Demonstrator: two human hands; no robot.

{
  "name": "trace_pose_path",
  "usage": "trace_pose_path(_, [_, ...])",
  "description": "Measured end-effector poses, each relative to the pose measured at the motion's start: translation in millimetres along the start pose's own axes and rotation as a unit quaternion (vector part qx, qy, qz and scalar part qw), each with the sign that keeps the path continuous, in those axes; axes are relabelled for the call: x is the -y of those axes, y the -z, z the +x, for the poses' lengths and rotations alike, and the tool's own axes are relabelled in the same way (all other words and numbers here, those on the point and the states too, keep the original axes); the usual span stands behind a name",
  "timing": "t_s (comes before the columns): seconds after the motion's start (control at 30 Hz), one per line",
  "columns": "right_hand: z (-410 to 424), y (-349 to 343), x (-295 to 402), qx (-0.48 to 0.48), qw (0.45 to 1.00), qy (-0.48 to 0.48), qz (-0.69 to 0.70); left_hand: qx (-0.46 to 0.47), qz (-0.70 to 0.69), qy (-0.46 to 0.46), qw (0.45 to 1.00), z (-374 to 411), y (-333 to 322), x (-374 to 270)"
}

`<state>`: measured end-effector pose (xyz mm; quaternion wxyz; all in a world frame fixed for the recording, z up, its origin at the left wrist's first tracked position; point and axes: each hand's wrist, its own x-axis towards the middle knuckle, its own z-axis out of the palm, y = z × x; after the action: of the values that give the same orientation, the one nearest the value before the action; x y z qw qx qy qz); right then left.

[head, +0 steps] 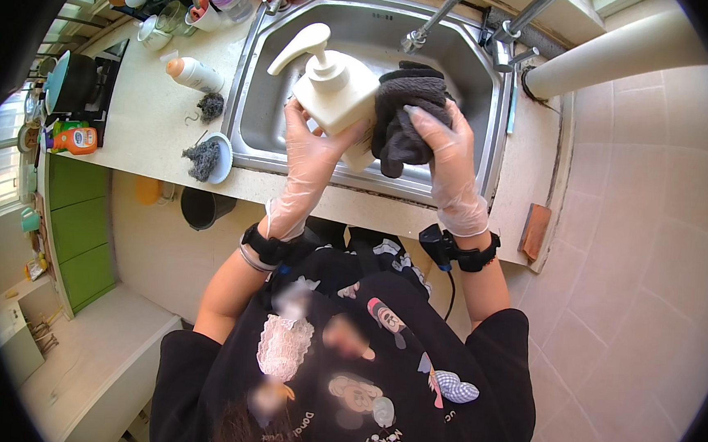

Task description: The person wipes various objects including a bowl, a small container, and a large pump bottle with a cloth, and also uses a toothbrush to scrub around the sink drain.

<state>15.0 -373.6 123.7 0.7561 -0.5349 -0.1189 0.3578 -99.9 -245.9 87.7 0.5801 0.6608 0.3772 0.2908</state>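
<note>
A cream pump bottle point(341, 91) is held tilted over the stainless steel sink point(368, 12), its nozzle pointing to the left. My left hand point(313, 147), in a clear disposable glove, grips the bottle from below. In my right hand point(448, 150), gloved the same way, is a bunched dark grey cloth point(404, 120). The cloth sits against or very close to the bottle's right side; whether they touch, I cannot tell. Part of the bottle's lower end is hidden by my left hand.
A faucet spout point(416, 40) hangs over the sink, with a faucet handle point(505, 47) at right. Steel wool point(201, 160) lies on a small white dish point(224, 156). A spray bottle point(195, 74) and another scouring ball point(210, 107) stand nearby. A thick white pipe point(612, 57) rises at right.
</note>
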Motion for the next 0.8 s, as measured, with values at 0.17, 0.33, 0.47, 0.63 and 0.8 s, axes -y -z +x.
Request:
trace_pose_path(0.17, [-13,18,1,0.058,0.971,0.115,-0.201,0.073,-0.065,0.030,0.995,-4,-7,-7])
trace_pose_path(0.33, [-6,60,9,0.145,0.861,0.290,-0.393,0.110,-0.099,0.010,0.989,-8,-28,-14])
trace_pose_path(0.47, [-19,56,15,0.145,0.818,0.353,-0.430,0.136,-0.119,0.031,0.983,-15,-26,-22])
trace_pose_path(0.63, [-14,71,21,0.081,0.687,0.486,-0.534,0.221,-0.137,0.064,0.964,-18,-31,-27])
trace_pose_path(0.8, [-10,74,10,0.126,0.767,0.478,-0.409,0.324,-0.125,0.099,0.933,-21,-39,-41])
